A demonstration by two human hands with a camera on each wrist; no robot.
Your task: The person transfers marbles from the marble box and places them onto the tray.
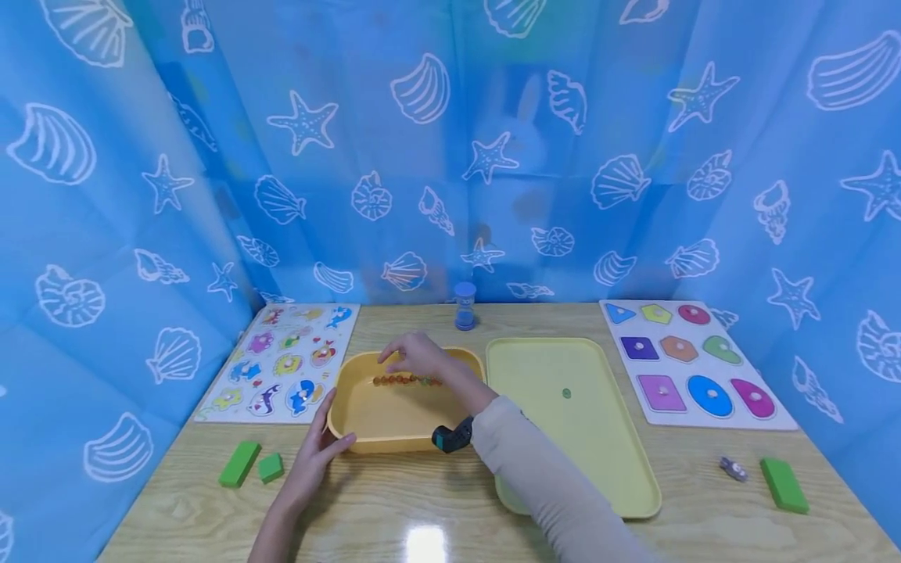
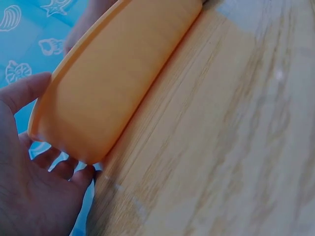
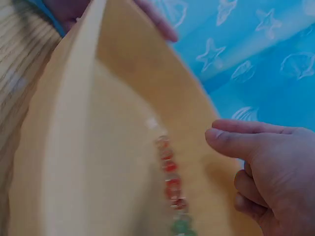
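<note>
My left hand [image 1: 313, 453] grips the near left corner of an orange plastic tub [image 1: 394, 444]. In the left wrist view, a digit lies at the tub's rim and curled fingers touch its end wall. My right hand [image 1: 418, 356] hovers over the tub's far side, above a strand of beads [image 1: 394, 381] on the tub floor. The right wrist view shows the beads [image 3: 170, 167] as red and orange with green ones at one end. There, thumb and index finger lie close together, the others loosely curled, with nothing visible between them.
Right of the tub lies a yellow tray [image 1: 612, 469] holding a small green piece [image 1: 566, 393]. Puzzle boards [image 1: 338, 320] [image 1: 662, 418] stand at both sides. Green blocks [image 1: 239, 464] [image 1: 784, 485], a small grey toy [image 1: 734, 469] and a blue sand timer [image 1: 464, 305] are on the table.
</note>
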